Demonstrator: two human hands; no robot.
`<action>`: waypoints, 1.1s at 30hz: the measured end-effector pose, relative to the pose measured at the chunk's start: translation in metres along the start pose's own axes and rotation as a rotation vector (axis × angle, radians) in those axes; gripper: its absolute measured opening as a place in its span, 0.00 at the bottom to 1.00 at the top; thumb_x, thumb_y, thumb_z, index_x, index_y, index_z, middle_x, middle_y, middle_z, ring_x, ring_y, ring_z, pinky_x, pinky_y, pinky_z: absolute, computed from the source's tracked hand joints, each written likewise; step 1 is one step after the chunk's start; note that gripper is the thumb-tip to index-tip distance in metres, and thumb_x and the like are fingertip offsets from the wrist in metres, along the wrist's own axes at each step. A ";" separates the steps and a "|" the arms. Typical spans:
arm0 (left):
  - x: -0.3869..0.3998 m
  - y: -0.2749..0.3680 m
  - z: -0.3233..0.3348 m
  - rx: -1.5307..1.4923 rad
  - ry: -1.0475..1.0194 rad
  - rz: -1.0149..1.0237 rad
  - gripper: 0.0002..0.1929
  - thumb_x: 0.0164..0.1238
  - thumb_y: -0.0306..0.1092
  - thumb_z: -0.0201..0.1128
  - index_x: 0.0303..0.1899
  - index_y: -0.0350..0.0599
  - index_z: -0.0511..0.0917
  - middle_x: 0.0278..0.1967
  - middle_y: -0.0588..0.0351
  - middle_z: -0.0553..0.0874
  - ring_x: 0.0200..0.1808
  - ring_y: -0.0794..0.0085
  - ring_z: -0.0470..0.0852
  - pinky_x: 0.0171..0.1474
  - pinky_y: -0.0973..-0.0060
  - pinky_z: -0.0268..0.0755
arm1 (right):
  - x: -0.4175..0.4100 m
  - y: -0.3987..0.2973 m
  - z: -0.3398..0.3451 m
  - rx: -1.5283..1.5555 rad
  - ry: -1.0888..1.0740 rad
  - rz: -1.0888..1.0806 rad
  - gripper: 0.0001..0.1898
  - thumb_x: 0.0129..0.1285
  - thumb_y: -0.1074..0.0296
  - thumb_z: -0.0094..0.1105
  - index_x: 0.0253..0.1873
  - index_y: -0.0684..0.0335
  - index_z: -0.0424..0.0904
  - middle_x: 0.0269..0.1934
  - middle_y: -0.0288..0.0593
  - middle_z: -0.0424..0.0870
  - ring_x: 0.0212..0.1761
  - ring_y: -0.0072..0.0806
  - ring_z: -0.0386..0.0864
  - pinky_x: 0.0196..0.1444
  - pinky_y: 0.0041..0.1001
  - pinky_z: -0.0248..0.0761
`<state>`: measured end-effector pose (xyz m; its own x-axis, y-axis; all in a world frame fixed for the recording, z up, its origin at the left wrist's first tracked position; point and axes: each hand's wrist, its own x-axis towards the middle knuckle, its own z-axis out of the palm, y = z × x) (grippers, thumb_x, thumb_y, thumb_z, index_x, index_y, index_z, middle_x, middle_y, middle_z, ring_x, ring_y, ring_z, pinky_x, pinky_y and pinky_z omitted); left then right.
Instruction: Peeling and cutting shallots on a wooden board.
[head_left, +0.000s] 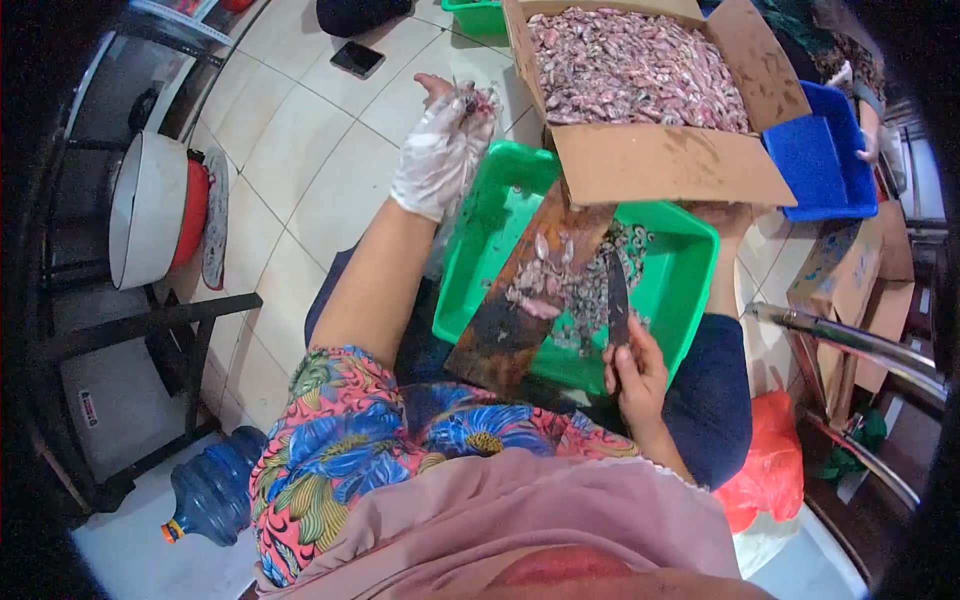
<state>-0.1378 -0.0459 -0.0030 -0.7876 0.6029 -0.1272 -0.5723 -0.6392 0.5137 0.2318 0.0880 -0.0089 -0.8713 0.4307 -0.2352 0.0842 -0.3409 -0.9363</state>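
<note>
My right hand (637, 367) holds a dark-bladed knife (617, 300), its blade pointing away from me. Beneath the blade, a green plastic tub (684, 289) contains small dark cut pieces (589, 300). A stained wooden board (491, 337) lies slanted across the tub. On it rests a heap of small pinkish squid-like seafood (544, 277). My left hand (450, 127), in a thin clear plastic glove, reaches out past the tub's far left corner. Dark and reddish residue shows around its fingers; whether they grip anything is unclear.
A cardboard box (675, 165) full of similar seafood (637, 67) stands beyond the tub. At right are a blue tub (817, 165), another person's hand (868, 142) and a metal pole (840, 330). A phone (358, 60) lies on the tiles. A water jug (217, 484) lies at left.
</note>
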 end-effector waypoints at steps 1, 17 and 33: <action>-0.014 -0.004 0.007 0.002 -0.007 -0.012 0.24 0.73 0.26 0.57 0.68 0.50 0.66 0.53 0.58 0.78 0.48 0.70 0.81 0.49 0.72 0.80 | -0.001 0.000 0.000 -0.014 -0.010 -0.013 0.24 0.75 0.74 0.51 0.73 0.58 0.65 0.37 0.40 0.79 0.22 0.17 0.68 0.23 0.17 0.63; -0.178 -0.045 0.022 0.427 0.043 -0.256 0.20 0.70 0.28 0.65 0.61 0.33 0.73 0.50 0.52 0.84 0.52 0.72 0.82 0.54 0.78 0.74 | -0.024 0.001 0.003 -0.445 -0.051 -0.148 0.19 0.72 0.74 0.55 0.66 0.62 0.75 0.56 0.44 0.84 0.53 0.26 0.82 0.56 0.24 0.74; -0.216 -0.075 0.018 1.476 0.075 -0.025 0.12 0.61 0.33 0.73 0.44 0.40 0.86 0.39 0.53 0.90 0.40 0.74 0.87 0.46 0.77 0.77 | -0.040 -0.026 0.011 -0.754 -0.229 -0.282 0.20 0.68 0.72 0.57 0.65 0.50 0.78 0.46 0.48 0.85 0.44 0.41 0.81 0.51 0.35 0.75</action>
<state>0.0798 -0.1193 0.0014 -0.8175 0.5510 -0.1677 0.1229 0.4514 0.8838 0.2595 0.0706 0.0278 -0.9781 0.2077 0.0163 0.0784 0.4393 -0.8949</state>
